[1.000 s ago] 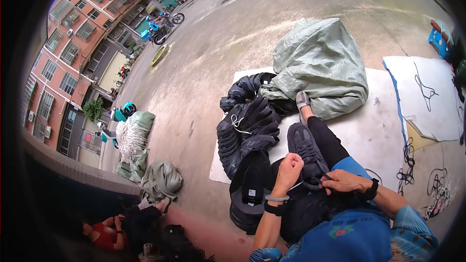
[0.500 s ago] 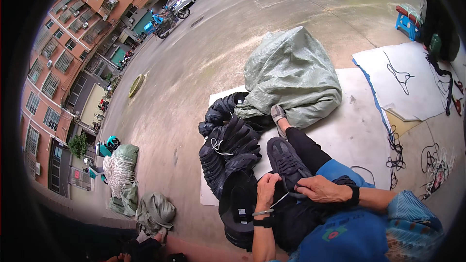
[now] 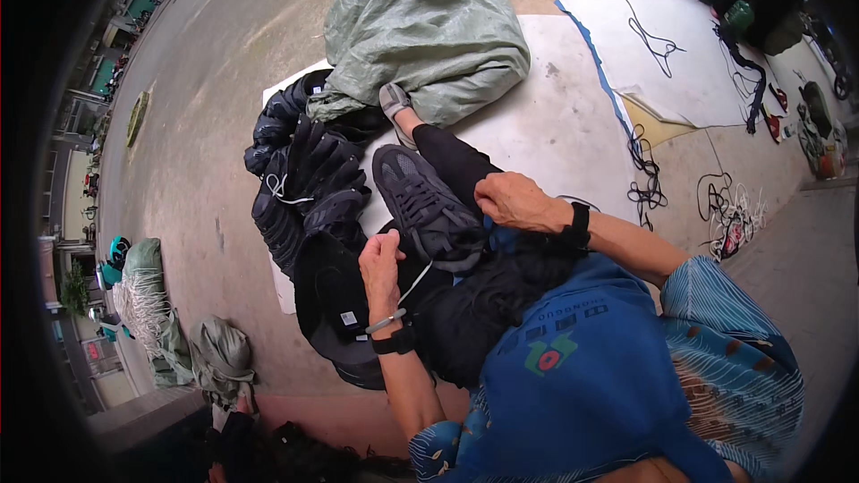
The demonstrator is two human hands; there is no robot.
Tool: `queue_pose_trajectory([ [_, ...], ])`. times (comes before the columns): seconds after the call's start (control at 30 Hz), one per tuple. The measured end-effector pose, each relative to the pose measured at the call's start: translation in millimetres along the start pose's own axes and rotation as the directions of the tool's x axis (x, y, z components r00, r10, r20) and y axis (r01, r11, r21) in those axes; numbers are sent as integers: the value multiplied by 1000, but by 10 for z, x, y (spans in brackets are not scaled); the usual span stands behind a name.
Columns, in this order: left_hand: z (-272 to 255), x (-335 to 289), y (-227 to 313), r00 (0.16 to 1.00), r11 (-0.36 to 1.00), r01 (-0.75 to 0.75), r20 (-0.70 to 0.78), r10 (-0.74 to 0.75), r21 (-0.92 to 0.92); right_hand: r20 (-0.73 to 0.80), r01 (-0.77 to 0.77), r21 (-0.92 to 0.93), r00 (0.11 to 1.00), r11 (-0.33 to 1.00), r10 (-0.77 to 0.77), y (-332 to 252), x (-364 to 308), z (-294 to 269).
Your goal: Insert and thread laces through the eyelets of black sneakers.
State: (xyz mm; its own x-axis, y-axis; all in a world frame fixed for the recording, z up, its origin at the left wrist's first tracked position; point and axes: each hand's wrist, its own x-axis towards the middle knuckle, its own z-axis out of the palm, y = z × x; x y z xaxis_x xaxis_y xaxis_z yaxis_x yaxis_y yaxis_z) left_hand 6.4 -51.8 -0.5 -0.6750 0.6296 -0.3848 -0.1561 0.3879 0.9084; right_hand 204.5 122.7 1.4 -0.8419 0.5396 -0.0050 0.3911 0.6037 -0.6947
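Note:
A dark grey lace-up sneaker [image 3: 425,201] lies in front of me, toe pointing away. My left hand [image 3: 381,270] is beside its near left side, fingers curled closed; what they pinch is too small to make out. On the shoe's right, my right hand [image 3: 519,202] is also closed with the fingertips bent down, their grip hidden. A thin white cord [image 3: 414,284] runs from the band at my left wrist toward the shoe's heel. Dark shoes [image 3: 313,170] are packed in a curved row to the left, with a white lace on them. A black tangled bundle [image 3: 501,304] covers my lap.
A big grey-green woven sack [image 3: 429,36] stands on the white sheet [image 3: 559,80] ahead. Loose black cords [image 3: 646,174] and a white cord tangle [image 3: 738,219] lie to the right. Further sacks [image 3: 219,353] are at the left, with another person's hand and dark clothing below.
My view has shifted right and down. My hands have drawn apart: the right has moved off the shoe to its right, the left stays on its left.

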Motion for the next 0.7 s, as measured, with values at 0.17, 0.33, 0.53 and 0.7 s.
queue_pose_trajectory([
  [0.17,-20,51,-67,999,996,37,-18,-35,80,76,-3,29,997,1000,0,-51,194,84],
  [0.33,18,10,-109,999,987,24,-34,-19,157,68,33,-7,997,999,-32,-133,264,259],
  [0.53,-5,-12,-113,1000,998,19,-12,-19,52,56,75,122,995,990,-82,-193,350,332],
  [0.7,-12,5,-85,999,993,53,-18,-51,109,169,21,88,985,996,-36,-166,395,315],
])
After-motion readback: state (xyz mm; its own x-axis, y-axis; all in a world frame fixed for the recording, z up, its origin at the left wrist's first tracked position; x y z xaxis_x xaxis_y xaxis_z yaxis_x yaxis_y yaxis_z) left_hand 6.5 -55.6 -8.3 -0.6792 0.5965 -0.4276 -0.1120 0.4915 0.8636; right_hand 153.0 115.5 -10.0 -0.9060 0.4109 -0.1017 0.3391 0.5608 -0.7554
